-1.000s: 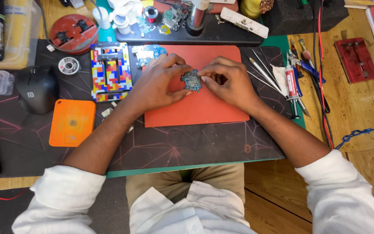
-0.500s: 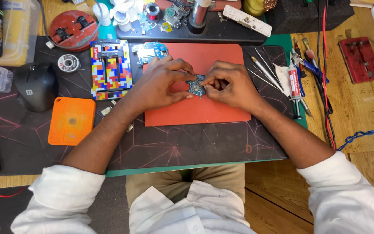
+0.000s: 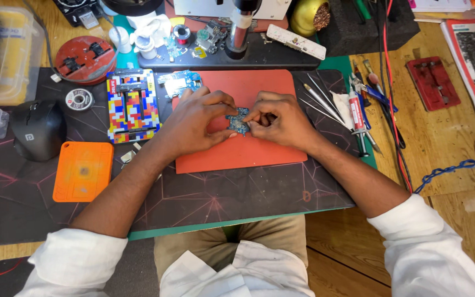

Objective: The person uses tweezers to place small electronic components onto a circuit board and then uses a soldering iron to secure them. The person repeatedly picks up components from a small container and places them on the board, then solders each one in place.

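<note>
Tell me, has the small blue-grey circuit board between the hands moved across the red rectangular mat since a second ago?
No. The small blue-grey circuit board sits over the same upper-middle part of the red rectangular mat, pinched between the left hand and right hand.

circuit board tipped up between fingertips

Small blue-grey circuit board, pinched above red mat

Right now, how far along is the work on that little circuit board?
Both hands are on it: the left hand and right hand pinch the small circuit board over the red mat. A second board lies beside the multicoloured holder, unmounted. Tweezers lie untouched. What is finished cannot be told.
</note>
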